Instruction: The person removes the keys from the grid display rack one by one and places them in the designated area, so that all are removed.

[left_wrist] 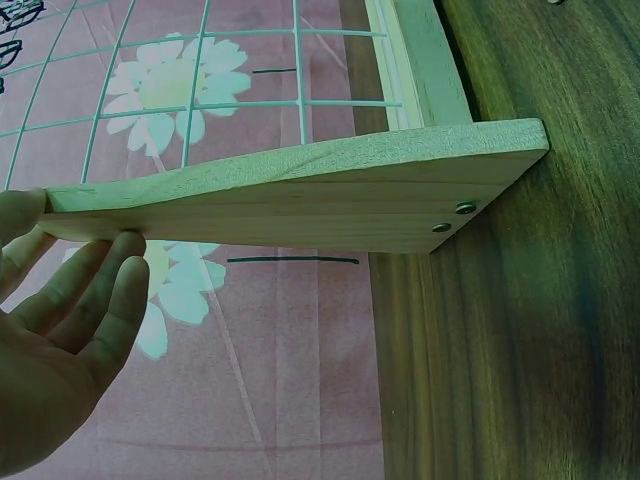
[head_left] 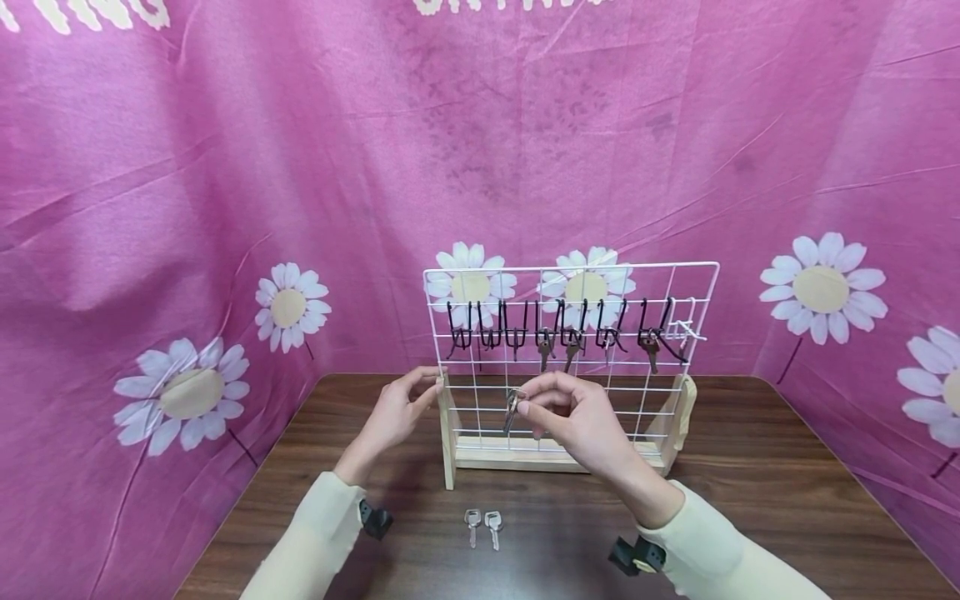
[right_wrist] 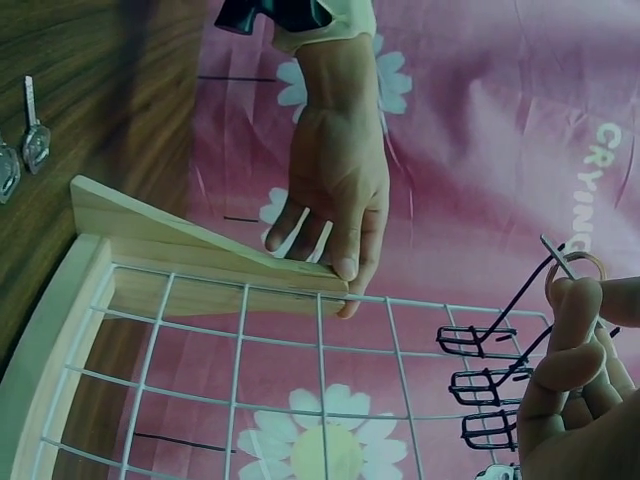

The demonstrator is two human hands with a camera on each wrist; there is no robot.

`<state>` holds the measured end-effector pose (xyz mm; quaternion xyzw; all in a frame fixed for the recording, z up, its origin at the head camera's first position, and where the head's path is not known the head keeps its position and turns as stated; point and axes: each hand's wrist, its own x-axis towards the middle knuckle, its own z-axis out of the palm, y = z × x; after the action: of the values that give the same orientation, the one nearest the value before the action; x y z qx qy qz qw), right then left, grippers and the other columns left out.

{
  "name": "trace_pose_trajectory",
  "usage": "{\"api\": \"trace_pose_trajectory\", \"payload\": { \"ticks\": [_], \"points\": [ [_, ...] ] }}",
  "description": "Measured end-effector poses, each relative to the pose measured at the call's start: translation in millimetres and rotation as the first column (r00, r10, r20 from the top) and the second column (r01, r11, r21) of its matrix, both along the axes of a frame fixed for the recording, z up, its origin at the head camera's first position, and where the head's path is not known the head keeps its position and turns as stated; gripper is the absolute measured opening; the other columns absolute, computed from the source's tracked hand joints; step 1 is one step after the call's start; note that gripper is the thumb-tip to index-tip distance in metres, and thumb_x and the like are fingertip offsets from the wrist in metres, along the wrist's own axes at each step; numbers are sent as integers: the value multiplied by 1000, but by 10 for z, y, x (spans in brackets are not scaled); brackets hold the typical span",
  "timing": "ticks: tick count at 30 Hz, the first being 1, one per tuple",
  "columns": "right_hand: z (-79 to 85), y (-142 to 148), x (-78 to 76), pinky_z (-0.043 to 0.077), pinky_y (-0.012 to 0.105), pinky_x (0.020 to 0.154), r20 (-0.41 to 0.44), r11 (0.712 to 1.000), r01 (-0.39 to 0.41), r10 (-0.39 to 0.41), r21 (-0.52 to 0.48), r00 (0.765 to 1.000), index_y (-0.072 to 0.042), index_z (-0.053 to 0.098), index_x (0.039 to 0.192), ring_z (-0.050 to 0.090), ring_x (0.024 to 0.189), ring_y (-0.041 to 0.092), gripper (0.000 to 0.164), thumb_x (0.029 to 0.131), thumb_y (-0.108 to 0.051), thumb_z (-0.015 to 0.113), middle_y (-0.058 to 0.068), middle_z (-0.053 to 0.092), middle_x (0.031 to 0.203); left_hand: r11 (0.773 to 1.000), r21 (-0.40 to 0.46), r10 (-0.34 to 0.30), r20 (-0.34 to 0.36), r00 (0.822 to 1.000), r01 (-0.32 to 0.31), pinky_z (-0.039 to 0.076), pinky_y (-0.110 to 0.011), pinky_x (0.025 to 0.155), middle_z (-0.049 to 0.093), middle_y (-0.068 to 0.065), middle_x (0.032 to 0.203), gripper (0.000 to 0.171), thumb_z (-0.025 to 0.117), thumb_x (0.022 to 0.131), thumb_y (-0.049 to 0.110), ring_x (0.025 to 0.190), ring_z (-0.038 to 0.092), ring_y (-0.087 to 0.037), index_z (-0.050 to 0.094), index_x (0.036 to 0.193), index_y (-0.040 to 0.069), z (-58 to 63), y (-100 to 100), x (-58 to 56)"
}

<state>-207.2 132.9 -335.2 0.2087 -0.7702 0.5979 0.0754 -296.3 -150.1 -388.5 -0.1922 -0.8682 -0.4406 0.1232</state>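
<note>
My left hand (head_left: 393, 412) pinches the upper end of the wooden side support (head_left: 447, 437) of a white wire grid rack (head_left: 572, 267). The left wrist view shows thumb and fingers on opposite faces of that wooden support (left_wrist: 300, 205). In front of the grid, my right hand (head_left: 585, 417) holds a key (head_left: 511, 410) on a ring between thumb and fingers. The right wrist view shows the metal ring (right_wrist: 603, 262) at the fingertips, near black hooks (right_wrist: 478, 340). Part of the key is hidden by the fingers.
Black hooks (head_left: 515, 337) line the grid's upper part. Keys (head_left: 651, 354) hang from some of them, and white hooks (head_left: 681, 321) sit at the right end. Two loose keys (head_left: 472, 527) lie on the wooden table (head_left: 360, 567). A pink flowered cloth (head_left: 360, 183) surrounds the table.
</note>
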Motion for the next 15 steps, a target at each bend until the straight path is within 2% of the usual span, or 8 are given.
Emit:
{"api": "trace_pose_trajectory", "payload": {
  "ticks": [5, 8, 11, 15],
  "points": [
    [-26, 6, -1, 46, 25, 49, 27, 1000, -25, 25, 14, 999, -11, 69, 103, 66, 60, 18, 17, 90, -17, 75, 9, 78, 87, 1000, -1, -2, -7, 1000, 2, 55, -23, 66, 75, -8, 117, 29, 63, 99, 22, 81, 69, -14, 66, 128, 20, 0, -4, 5],
    [-42, 12, -3, 35, 22, 43, 47, 999, -40, 39, 26, 998, -9, 68, 103, 64, 59, 17, 18, 89, -19, 75, 11, 77, 86, 1000, -3, 0, -5, 1000, 0, 55, -23, 66, 75, -7, 117, 29, 63, 99, 22, 81, 69, -14, 66, 128, 20, -3, -6, 5],
    [-63, 21, -11, 30, 21, 41, 71, 998, -55, 53, 37, 996, -9, 67, 105, 63, 58, 16, 19, 90, -19, 74, 7, 76, 82, 1000, -1, 3, 0, 1000, -3, 55, -23, 66, 75, -7, 116, 29, 63, 99, 22, 81, 70, -16, 66, 128, 20, -4, -4, 4],
    [-92, 26, -24, 33, 19, 42, 106, 997, -70, 66, 43, 992, -9, 67, 106, 62, 56, 15, 20, 90, -17, 74, 0, 75, 78, 1000, 4, -2, 4, 1000, 2, 56, -23, 66, 75, -8, 116, 29, 63, 100, 23, 82, 70, -17, 66, 128, 20, -1, 1, 4]
  ]
}}
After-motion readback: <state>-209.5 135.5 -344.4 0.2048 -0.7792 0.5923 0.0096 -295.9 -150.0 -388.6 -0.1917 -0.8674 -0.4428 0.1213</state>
